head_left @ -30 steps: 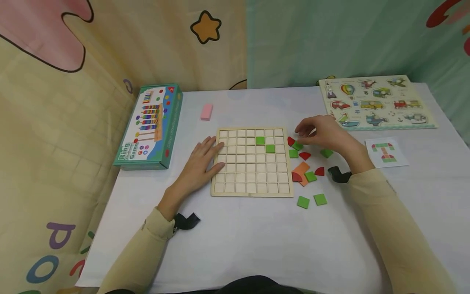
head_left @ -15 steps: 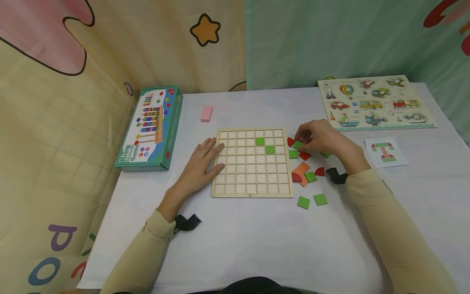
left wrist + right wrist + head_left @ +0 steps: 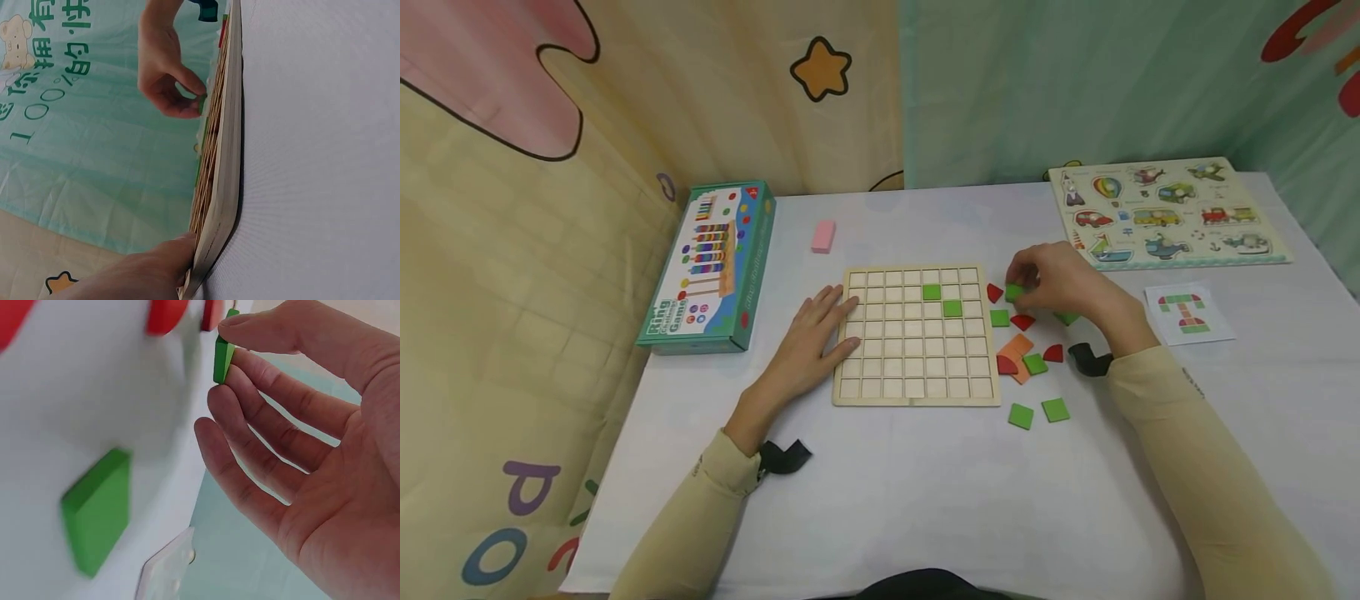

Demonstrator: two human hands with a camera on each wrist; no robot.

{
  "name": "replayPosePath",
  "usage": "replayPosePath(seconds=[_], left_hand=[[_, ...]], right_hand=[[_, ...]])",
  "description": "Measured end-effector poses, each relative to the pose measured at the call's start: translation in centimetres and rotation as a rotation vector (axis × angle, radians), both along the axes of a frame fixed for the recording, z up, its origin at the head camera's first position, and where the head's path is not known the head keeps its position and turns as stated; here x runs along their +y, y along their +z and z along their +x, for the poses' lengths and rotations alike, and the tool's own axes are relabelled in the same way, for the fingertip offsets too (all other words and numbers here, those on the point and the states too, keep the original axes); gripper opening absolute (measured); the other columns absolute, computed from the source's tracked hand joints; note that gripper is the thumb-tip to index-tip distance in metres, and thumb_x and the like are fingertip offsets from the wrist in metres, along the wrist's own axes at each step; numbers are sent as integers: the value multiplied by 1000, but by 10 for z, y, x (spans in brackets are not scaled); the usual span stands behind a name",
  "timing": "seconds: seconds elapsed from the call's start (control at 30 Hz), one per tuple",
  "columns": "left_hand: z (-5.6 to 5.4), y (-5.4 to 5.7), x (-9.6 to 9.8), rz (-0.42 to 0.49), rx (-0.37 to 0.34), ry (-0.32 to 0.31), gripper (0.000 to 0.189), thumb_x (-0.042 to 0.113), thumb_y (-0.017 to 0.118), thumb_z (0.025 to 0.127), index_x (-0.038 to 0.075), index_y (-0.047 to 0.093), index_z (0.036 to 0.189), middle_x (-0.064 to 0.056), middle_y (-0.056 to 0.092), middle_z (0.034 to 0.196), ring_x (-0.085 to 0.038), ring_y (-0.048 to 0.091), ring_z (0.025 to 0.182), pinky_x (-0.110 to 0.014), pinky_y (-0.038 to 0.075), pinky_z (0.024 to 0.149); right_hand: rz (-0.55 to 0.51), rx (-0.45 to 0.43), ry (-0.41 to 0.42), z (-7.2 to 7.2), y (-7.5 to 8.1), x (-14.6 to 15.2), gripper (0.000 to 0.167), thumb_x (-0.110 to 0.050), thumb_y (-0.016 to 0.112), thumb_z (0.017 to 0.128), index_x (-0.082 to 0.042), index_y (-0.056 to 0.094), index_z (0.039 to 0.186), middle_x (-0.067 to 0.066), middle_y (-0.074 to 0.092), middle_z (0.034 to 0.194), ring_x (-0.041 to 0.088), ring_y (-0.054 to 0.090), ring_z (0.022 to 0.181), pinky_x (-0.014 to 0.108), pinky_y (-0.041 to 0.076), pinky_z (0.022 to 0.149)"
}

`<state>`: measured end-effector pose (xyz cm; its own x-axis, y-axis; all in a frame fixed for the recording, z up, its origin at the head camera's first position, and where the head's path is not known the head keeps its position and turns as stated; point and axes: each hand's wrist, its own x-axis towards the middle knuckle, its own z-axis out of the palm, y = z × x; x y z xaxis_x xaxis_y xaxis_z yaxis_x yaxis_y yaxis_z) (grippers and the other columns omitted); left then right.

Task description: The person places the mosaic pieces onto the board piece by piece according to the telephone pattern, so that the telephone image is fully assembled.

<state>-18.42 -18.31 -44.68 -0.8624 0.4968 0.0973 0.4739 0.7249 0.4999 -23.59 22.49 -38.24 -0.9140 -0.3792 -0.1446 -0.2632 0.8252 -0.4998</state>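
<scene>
Between the thumb and fingers of my right hand (image 3: 1067,279) is a green square tile (image 3: 224,359), pinched by its edges beside the board's upper right corner. My left hand (image 3: 812,342) rests along the left rim of the wooden grid board (image 3: 891,350), fingers spread and thumb on the edge. Two square green tiles (image 3: 952,308) sit in cells at the board's upper right. Right of the board lie loose green squares (image 3: 1020,416), red quarter-circle pieces (image 3: 1053,353) and orange pieces (image 3: 1018,345). Part of another green tile (image 3: 1066,317) shows below the right hand.
A white card (image 3: 1189,312) with a red and green pattern lies at the right. Behind it is a vehicle picture board (image 3: 1172,217). A boxed ring game (image 3: 707,267) stands at the back left, near a pink block (image 3: 823,237).
My right hand has come down over the loose pieces and now pinches a green tile, which has shifted slightly right. The left hand stays on the board's rim.
</scene>
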Motion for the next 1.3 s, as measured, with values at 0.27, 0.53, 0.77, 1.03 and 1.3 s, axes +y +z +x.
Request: replayPosePath(seconds=[0.27, 0.53, 0.77, 1.03, 1.3], left_hand=[[0, 0, 0, -5, -5, -2, 65, 36, 61, 107, 10, 39, 163, -16, 25, 174, -32, 13, 165, -52, 6, 134], [-2, -2, -1, -2, 18, -14, 66, 36, 62, 107, 11, 39, 163, -15, 26, 174, -31, 14, 164, -52, 7, 134], [-3, -4, -2, 0, 18, -14, 65, 36, 61, 107, 11, 40, 163, -16, 26, 174, -32, 14, 164, -54, 8, 134], [-2, -3, -1, -13, 5, -4, 65, 37, 61, 107, 13, 39, 164, -14, 26, 174, -30, 13, 165, -51, 7, 134], [-1, -3, -2, -8, 16, -6, 65, 36, 61, 107, 12, 40, 163, -16, 27, 173, -33, 15, 164, -53, 8, 134]], right_hand=[[-20, 67, 79, -9, 11, -31, 22, -5, 83, 82, -3, 74, 103, 13, 72, 99, 29, 64, 94, 47, 56, 87], [-15, 95, 198, -20, 11, -81, 23, -8, 85, 84, -4, 74, 103, 12, 71, 100, 27, 65, 93, 44, 57, 87], [-11, 104, 260, -26, 5, -114, 19, -4, 81, 86, -4, 74, 104, 11, 70, 98, 25, 61, 89, 41, 54, 82], [-3, 55, 257, -25, -1, -131, 21, -8, 83, 88, -5, 74, 107, 10, 72, 104, 26, 67, 96, 42, 58, 88], [-29, 74, 236, -23, -7, -129, 22, -8, 87, 87, -5, 75, 106, 10, 74, 105, 26, 69, 98, 40, 59, 89]])
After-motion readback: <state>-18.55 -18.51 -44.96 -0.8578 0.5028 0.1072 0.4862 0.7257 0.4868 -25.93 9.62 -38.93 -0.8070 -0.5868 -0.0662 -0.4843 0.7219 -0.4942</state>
